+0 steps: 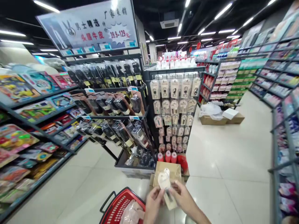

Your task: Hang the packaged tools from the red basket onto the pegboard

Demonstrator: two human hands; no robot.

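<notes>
A cream carded package with a dark item under its clear front is held low in front of me. My left hand pinches its left edge. The fingers of my right hand close on its right side. A white hang tab shows at its top; whether a second card lies behind it I cannot tell. Just beyond is a cardboard box. Below and left of my hands stands a red shopping basket with a pale pink wrapped item in it.
A wire rack of similar cream packages rises ahead, with red bottles at its foot. Packaged belts hang to its left. Toy shelves line the left side, and goods shelves the right. Cartons sit on the floor farther back.
</notes>
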